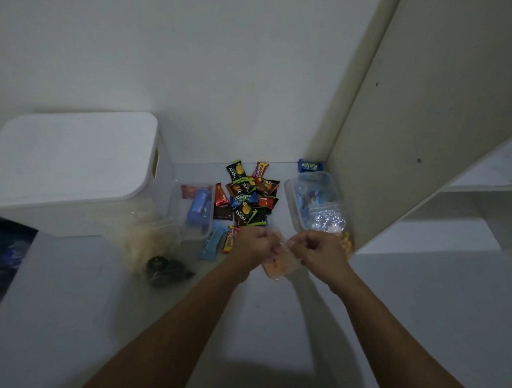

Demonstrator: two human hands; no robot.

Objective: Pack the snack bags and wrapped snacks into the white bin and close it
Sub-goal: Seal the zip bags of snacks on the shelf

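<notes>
The white bin [74, 168] stands at the left against the wall, lid on, a slot handle in its end. Wrapped snacks [247, 199] lie in a loose heap on the desk to its right, black, red and blue. A clear bag of orange snacks [276, 268] hangs between both hands. Pale [138, 235] and dark [160, 270] snack bags lie before the bin.

the white bin [74, 168] looks like matt, smooth plastic. right of it, the wrapped snacks [247, 193] shine in glossy foil-like film. two tubs [310, 196] beside that pile are clear plastic. the small bag [276, 268] nearer than the bin is thin, clear, crinkled plastic.
</notes>
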